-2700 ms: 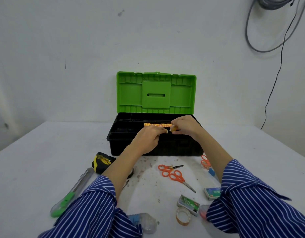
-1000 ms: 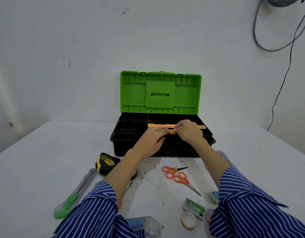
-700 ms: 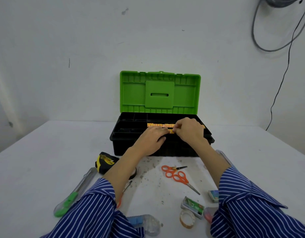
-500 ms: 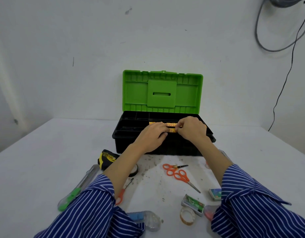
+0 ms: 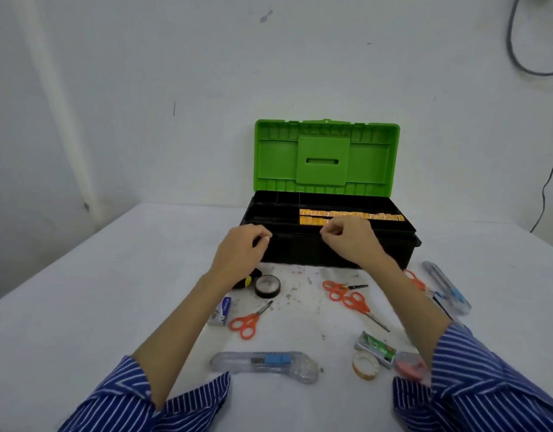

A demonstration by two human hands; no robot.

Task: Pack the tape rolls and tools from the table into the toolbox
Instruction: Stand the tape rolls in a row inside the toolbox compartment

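Right now your left hand (image 5: 242, 251) hangs in front of the toolbox's (image 5: 331, 251) black front wall, fingers curled in loosely with nothing in them. Your right hand (image 5: 350, 241) sits at the front rim, fingers curled too; whether its fingertips pinch anything, you cannot tell from this angle. Just behind that hand, yellow strips (image 5: 350, 216) lie in the tray's right compartment, under the raised green lid (image 5: 326, 159). On the table (image 5: 82, 307), a black tape roll (image 5: 267, 286) lies beside your left wrist, with orange scissors (image 5: 248, 321) nearer you and another orange pair (image 5: 351, 299) by your right forearm. A clear tape roll (image 5: 365, 365) and a transparent utility knife (image 5: 264, 365) lie closest to you.
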